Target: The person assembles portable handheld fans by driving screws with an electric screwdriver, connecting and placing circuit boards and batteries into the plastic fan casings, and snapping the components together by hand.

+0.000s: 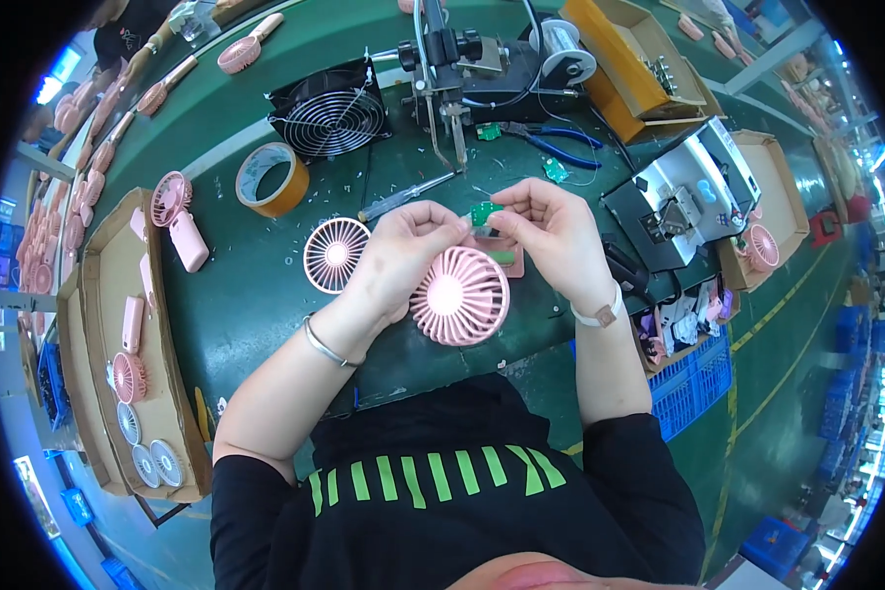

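Note:
A small green circuit board [484, 211] is pinched between the fingertips of my left hand [403, 251] and my right hand [553, 236], both closed at its edges. Just below it lies a pink handheld fan [452, 295], its round grille toward me. The fan's handle seems opened, and a green cylinder [502, 258], apparently a battery, shows in it. My left hand partly covers the fan's left side. Beside my left wrist rests a loose pink fan grille [336, 255]. A screwdriver [403, 197] lies above my left hand, its tip pointing right.
A soldering stand [447, 88] with a solder spool [567, 54] stands at the back. Near it are a black fan [329, 108], blue-handled pliers [565, 143] and a tape roll [271, 180]. A cardboard tray [118, 265] stands left, a white-sided machine [683, 197] right.

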